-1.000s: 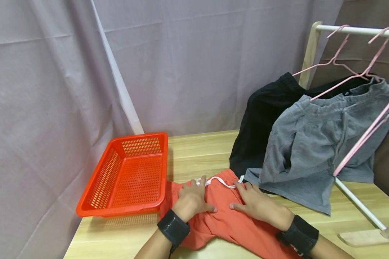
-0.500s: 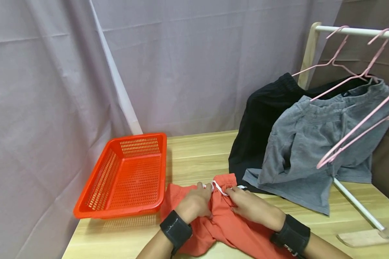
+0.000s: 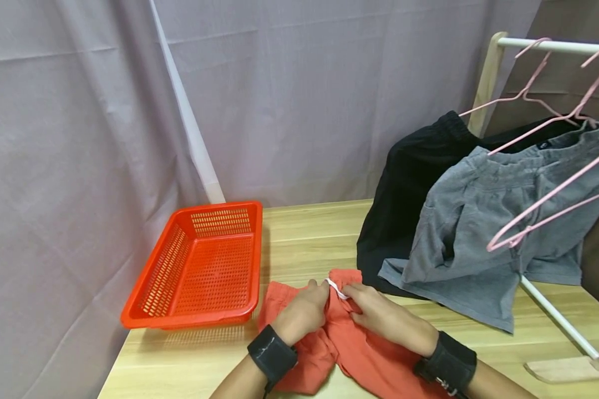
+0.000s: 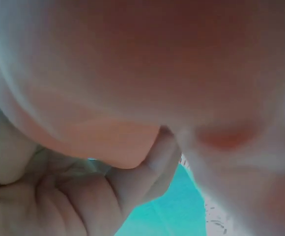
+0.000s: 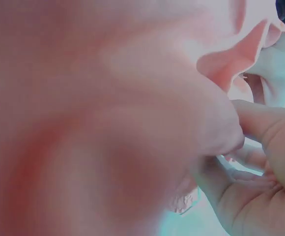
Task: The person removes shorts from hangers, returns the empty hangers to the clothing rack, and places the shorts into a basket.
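Observation:
Coral-red shorts (image 3: 361, 360) with a white drawstring (image 3: 335, 288) at the waistband lie on the wooden table, bunched up in the middle. My left hand (image 3: 301, 316) grips the cloth just left of the drawstring. Right of it, my right hand (image 3: 386, 321) pinches a fold near the waistband. In the left wrist view, cloth (image 4: 118, 137) fills most of the picture and passes between thumb and fingers. A fold of the fabric (image 5: 216, 128) is held between thumb and fingers in the right wrist view. Some fingertips are hidden by the cloth.
A red plastic basket (image 3: 214, 271) stands on the left of the table (image 3: 309, 238). On the right, a rack with a white bar (image 3: 559, 44) bears black shorts (image 3: 399, 194) and grey shorts (image 3: 484, 221) on pink hangers. Another pink hanger (image 3: 554, 197) juts in front of them.
Both hands have drawn closer together and now hold the shorts, gathering the cloth and drawstring between them. The front pink hanger has swung to a flatter angle.

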Motion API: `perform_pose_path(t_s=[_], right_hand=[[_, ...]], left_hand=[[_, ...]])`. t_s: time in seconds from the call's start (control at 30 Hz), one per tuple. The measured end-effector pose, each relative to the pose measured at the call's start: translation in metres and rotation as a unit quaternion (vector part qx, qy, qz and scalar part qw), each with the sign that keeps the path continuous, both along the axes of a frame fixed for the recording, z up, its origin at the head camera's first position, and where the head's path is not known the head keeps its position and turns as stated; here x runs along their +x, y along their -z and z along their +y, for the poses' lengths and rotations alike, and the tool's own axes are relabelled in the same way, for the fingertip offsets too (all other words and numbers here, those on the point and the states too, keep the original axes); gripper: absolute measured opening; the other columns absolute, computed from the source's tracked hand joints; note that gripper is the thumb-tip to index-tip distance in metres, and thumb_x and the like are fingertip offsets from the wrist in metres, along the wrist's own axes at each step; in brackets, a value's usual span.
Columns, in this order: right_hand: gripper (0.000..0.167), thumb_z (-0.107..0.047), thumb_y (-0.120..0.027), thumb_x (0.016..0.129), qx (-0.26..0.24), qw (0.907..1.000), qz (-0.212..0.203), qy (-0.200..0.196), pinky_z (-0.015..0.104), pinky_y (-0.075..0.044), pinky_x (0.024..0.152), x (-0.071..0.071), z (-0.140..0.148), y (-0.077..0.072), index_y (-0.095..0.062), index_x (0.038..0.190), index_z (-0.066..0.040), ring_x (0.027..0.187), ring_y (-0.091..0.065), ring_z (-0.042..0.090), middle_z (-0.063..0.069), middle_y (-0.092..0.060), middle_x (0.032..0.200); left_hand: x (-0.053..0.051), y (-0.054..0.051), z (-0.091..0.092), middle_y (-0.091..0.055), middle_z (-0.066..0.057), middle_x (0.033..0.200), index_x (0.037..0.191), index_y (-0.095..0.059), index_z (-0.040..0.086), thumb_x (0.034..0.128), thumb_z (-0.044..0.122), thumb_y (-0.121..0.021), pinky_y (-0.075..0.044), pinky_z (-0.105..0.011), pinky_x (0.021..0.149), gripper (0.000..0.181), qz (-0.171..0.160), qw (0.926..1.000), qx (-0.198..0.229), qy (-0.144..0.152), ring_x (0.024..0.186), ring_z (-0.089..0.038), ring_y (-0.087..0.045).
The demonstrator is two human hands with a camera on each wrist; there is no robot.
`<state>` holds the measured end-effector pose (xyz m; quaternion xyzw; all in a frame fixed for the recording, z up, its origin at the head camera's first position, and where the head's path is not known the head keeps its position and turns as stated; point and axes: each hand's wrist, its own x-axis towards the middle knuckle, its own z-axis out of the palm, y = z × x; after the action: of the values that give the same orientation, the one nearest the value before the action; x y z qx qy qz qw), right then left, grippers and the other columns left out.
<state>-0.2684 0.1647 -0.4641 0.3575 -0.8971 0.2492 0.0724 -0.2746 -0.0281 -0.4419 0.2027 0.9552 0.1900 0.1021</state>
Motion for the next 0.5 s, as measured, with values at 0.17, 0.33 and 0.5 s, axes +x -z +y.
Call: perform_pose_path(t_s=[0.17,0.33,0.5], right_hand=[[0.036,0.013,-0.078,0.078,-0.032,0.9985,0.011,0.042,0.033,-0.054,0.077,0.005,-0.003,-0.007,-0.065,0.108,-0.004,0.088,-0.058,0.016,0.0,-0.06,0.097],[0.036,0.01,-0.077,0.081,-0.079,0.9936,0.037,0.072,0.031,-0.052,0.078,0.008,-0.008,-0.019,-0.064,0.111,-0.006,0.09,-0.056,0.016,0.0,-0.06,0.101],[0.033,0.009,-0.077,0.083,-0.109,0.9897,0.048,0.08,0.028,-0.048,0.075,0.007,-0.014,-0.03,-0.06,0.104,-0.009,0.089,-0.052,0.015,-0.002,-0.056,0.098]], left_hand=[[0.002,-0.011,-0.002,-0.06,-0.017,0.112,0.142,-0.057,0.004,0.0856,-0.007,-0.077,-0.049,-0.032,0.064,0.061,0.005,0.9994,0.033,-0.004,0.081,-0.023,-0.059],[0.005,-0.03,-0.005,-0.06,-0.013,0.107,0.14,-0.056,0.005,0.084,-0.006,-0.079,-0.048,-0.03,0.064,0.062,0.031,0.9971,0.07,-0.001,0.084,-0.022,-0.058],[0.009,-0.041,-0.01,-0.061,-0.012,0.108,0.139,-0.056,0.009,0.0825,-0.006,-0.077,-0.048,-0.029,0.065,0.062,0.074,0.9916,0.106,0.0,0.089,-0.021,-0.057]])
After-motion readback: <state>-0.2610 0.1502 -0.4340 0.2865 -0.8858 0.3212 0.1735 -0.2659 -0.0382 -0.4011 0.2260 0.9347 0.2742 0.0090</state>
